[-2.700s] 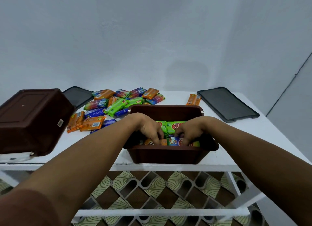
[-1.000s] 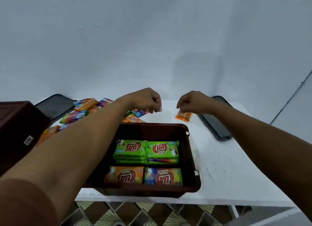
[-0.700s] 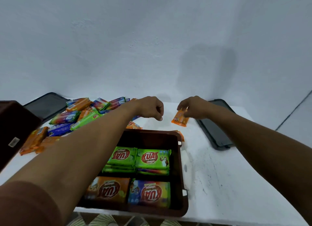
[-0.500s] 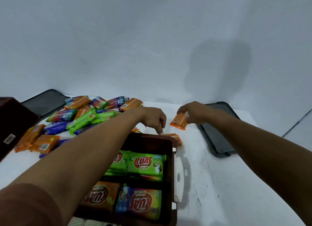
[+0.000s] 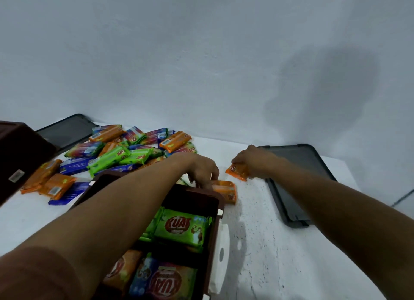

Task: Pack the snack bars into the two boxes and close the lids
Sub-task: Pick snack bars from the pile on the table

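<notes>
Pinching orange snack bar (image 5: 237, 172) in curled right hand (image 5: 254, 160) fingers, dark lid (image 5: 299, 181) just right of them. Curling left hand (image 5: 202, 169) fingers onto second orange bar (image 5: 226, 191) at open brown box (image 5: 216, 202) rim; grip unclear. Lying left of those fingers: loose bar pile (image 5: 125, 153).

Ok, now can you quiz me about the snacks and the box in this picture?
1. True or false: the brown box nearest the person has its lid on.
2. What colour is the snack bar held in the right hand? A green, B orange, C blue.
3. Fill in: the loose pile of bars lies on the table, on the box's ___ side.
Key: 1 false; 2 B; 3 left.
</notes>
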